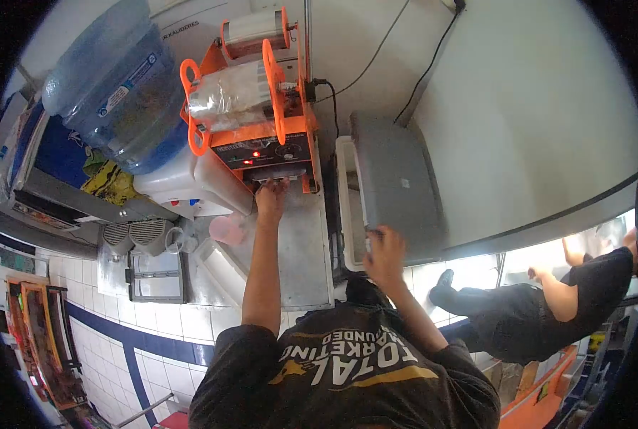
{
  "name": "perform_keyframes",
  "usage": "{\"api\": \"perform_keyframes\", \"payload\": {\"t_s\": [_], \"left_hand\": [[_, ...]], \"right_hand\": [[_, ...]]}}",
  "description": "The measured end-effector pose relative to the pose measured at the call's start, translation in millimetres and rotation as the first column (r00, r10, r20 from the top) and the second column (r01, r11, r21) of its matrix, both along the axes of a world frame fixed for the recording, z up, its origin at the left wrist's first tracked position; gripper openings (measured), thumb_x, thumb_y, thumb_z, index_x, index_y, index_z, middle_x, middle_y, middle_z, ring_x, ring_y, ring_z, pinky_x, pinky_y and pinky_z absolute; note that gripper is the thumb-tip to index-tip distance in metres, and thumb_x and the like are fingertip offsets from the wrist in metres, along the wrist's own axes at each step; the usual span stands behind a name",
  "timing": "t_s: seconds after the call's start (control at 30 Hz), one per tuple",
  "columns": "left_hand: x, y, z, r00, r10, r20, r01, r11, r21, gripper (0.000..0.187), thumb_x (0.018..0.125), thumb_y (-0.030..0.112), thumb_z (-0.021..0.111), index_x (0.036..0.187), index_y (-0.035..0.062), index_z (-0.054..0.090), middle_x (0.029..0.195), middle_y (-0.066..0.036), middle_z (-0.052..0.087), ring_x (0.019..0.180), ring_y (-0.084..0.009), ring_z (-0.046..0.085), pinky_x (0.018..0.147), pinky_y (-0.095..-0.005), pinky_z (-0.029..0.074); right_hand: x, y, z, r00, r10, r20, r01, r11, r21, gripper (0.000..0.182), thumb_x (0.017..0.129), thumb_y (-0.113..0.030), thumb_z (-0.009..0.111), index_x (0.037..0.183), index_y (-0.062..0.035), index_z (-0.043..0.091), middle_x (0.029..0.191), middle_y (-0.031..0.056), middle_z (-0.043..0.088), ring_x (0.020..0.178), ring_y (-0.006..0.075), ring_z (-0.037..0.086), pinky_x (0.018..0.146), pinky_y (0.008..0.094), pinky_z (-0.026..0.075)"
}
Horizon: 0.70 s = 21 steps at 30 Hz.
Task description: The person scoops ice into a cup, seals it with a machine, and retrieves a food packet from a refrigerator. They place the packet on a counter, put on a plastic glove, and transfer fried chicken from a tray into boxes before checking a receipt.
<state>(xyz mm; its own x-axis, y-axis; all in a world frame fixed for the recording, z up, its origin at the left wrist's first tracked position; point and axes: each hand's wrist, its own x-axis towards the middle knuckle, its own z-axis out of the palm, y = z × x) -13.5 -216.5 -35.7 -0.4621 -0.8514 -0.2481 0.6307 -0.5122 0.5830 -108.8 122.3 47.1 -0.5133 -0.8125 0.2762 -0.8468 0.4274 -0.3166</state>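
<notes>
My left hand (270, 199) reaches to the front slot of an orange cup-sealing machine (269, 146). Its fingers are curled at the edge of the machine's sliding tray (276, 176), partly hidden under the front panel. Two red lights glow on that panel, and a roll of clear film (230, 96) sits above it. To the right, my right hand (385, 254) is closed at the near edge of a grey lid (397, 179). The lid stands partly raised over a long white bin (347, 207), and the fingertips are hard to see.
A blue water jug (119, 86) tops a white dispenser (194, 175) at left. A pink cup (227, 229) and a clear jug (181, 240) stand on the metal counter (301, 257). Cables hang on the back wall. Another person (533, 314) is at the right.
</notes>
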Motion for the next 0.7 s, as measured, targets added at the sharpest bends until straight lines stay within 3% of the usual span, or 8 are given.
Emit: {"api": "perform_keyframes", "payload": {"t_s": [0.2,0.37,0.47,0.5,0.53,0.6,0.63,0.7], "left_hand": [[9.0,7.9,3.3,1.0,-0.002,-0.021,0.002,1.0,-0.004,0.011,0.098,0.004,0.046,0.102,-0.0052,0.051,0.092,-0.012,0.057,0.087,-0.0298,0.065,0.085,-0.0434,0.059],[9.8,4.2,-6.7,0.999,-0.025,-0.036,0.024,0.999,-0.038,0.013,0.099,0.008,0.05,0.097,-0.0041,0.052,0.088,-0.011,0.058,0.088,-0.031,0.066,0.086,-0.0446,0.059],[9.1,-0.1,-11.2,0.997,-0.063,-0.05,0.063,0.998,-0.001,0.019,0.1,0.006,0.043,0.117,-0.0021,0.05,0.104,-0.015,0.06,0.09,-0.0268,0.064,0.087,-0.0413,0.058],[10.5,-11.0,-33.4,0.98,0.011,0.199,0.054,0.945,-0.322,0.02,0.1,0.006,0.045,0.117,-0.0015,0.05,0.106,-0.015,0.06,0.09,-0.0273,0.064,0.088,-0.041,0.057],[12.3,-28.3,-71.5,0.903,0.155,0.402,0.131,0.79,-0.599,0.021,0.1,0.007,0.046,0.118,-0.0009,0.051,0.107,-0.014,0.06,0.091,-0.0278,0.064,0.089,-0.0408,0.057],[16.0,-20.2,-51.1,0.6,0.506,0.62,0.48,0.392,-0.785,0.025,0.097,0.017,0.054,0.114,0.0002,0.058,0.109,-0.014,0.065,0.093,-0.0283,0.065,0.089,-0.0421,0.053],[21.6,-1.0,-5.8,0.423,0.676,0.603,0.669,0.216,-0.711,0.031,0.094,0.028,0.061,0.11,0.0006,0.064,0.11,-0.014,0.07,0.096,-0.0283,0.067,0.089,-0.0437,0.051],[17.7,-3.6,-20.5,0.514,0.451,0.73,0.568,0.458,-0.683,0.031,0.096,0.023,0.06,0.115,0.0002,0.064,0.115,-0.012,0.069,0.111,-0.0271,0.062,0.099,-0.0384,0.046]], "right_hand": [[20.6,-26.4,-53.9,0.994,0.05,-0.101,-0.04,0.994,0.104,0.062,0.071,-0.017,0.073,0.128,-0.0053,0.053,0.129,0.0176,0.046,0.118,0.0371,0.044,0.102,0.0546,0.033],[22.0,-16.0,-77.1,0.996,0.083,-0.016,-0.077,0.967,0.244,0.076,0.077,-0.028,0.073,0.14,-0.0013,0.042,0.143,0.0212,0.038,0.131,0.0379,0.038,0.109,0.0592,0.028],[24.5,-7.5,-97.3,0.995,0.083,-0.058,-0.063,0.955,0.29,0.077,0.081,-0.035,0.07,0.143,0.0011,0.039,0.149,0.0223,0.034,0.137,0.0379,0.033,0.111,0.0605,0.027],[26.4,-6.2,-99.3,0.993,0.091,-0.074,-0.065,0.953,0.295,0.077,0.083,-0.036,0.068,0.142,0.002,0.039,0.151,0.0224,0.033,0.139,0.0381,0.032,0.111,0.0609,0.026],[27.4,-8.0,-100.0,0.992,0.12,-0.045,-0.102,0.953,0.287,0.077,0.083,-0.036,0.068,0.142,0.0021,0.038,0.15,0.0227,0.033,0.139,0.0382,0.032,0.111,0.0607,0.026],[22.5,-5.6,-98.1,0.993,0.118,0.004,-0.115,0.954,0.277,0.076,0.083,-0.035,0.068,0.143,0.0021,0.038,0.15,0.0232,0.034,0.139,0.0383,0.032,0.111,0.0602,0.027],[20.4,-3.6,-99.8,0.99,0.138,0.002,-0.133,0.955,0.266,0.071,0.083,-0.034,0.067,0.139,0.0022,0.042,0.147,0.0239,0.037,0.137,0.039,0.035,0.109,0.0576,0.03],[13.4,0.8,-91.5,0.987,0.121,0.105,-0.142,0.966,0.215,0.058,0.084,-0.03,0.067,0.129,0.0024,0.052,0.138,0.0237,0.047,0.127,0.0395,0.046,0.101,0.0514,0.041]]}}
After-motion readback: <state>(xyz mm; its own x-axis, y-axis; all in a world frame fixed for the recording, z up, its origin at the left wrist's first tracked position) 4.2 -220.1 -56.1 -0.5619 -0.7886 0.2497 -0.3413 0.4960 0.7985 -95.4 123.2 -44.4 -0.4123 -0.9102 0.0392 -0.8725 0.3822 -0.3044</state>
